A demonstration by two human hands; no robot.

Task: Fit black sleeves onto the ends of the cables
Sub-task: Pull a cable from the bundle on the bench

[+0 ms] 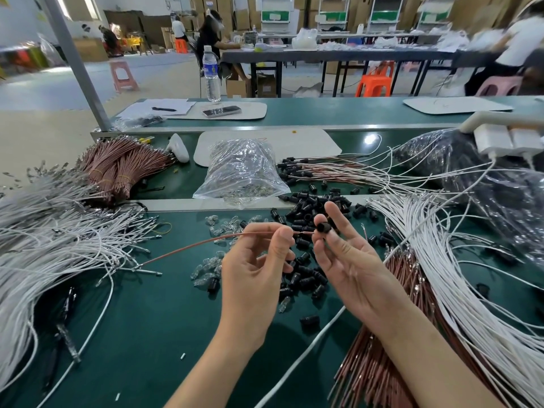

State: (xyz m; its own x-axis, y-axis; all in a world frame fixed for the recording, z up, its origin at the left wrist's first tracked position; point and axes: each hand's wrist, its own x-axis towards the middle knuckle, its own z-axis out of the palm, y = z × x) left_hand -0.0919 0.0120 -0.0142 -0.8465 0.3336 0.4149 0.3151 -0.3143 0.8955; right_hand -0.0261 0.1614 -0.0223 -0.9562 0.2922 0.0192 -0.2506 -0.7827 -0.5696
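Now black sleeve (323, 228) between right fingers (339, 220).

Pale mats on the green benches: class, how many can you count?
3. One mat lies under the phone; one mat sits behind the clear bag; one mat is at far right. More may be hidden.

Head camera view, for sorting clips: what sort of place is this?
Likely a factory assembly floor: white cables and black sleeves heaped on a green workbench, long tables and stacked cartons behind.
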